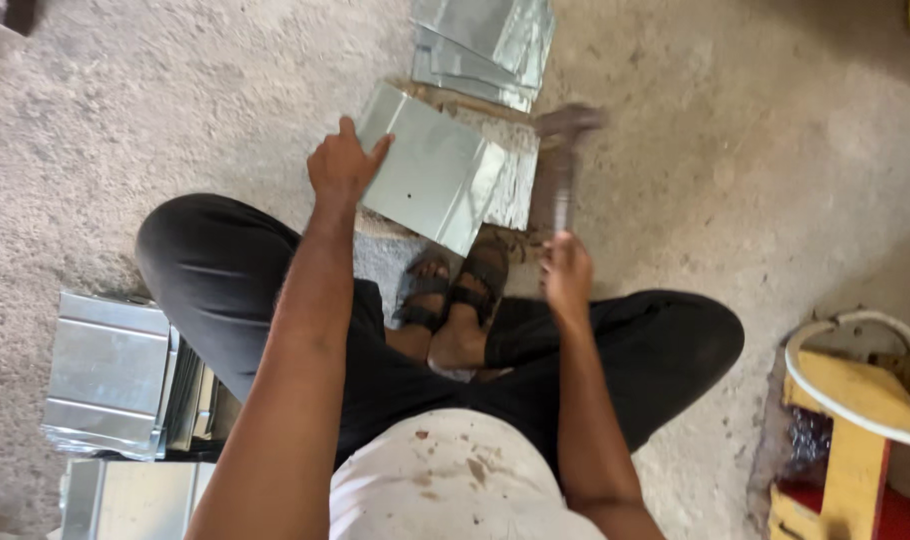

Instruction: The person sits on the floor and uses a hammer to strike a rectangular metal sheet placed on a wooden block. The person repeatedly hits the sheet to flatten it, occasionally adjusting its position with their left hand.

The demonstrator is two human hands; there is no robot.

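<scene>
My left hand (343,165) grips the left edge of a shiny folded sheet-metal piece (435,170), holding it tilted over a metal block (515,170) on the floor in front of my sandalled feet (455,290). My right hand (567,275) is closed on the handle of a hammer (560,160); its head is raised and blurred, just right of the sheet. I sit on the floor with my knees spread in black trousers.
A stack of similar metal sheets (485,45) lies beyond the block. More folded sheets (110,370) are piled by my left knee, with another (125,500) nearer. A yellow wooden stool with a white hose (855,400) stands at the right. The concrete floor (175,100) is rough.
</scene>
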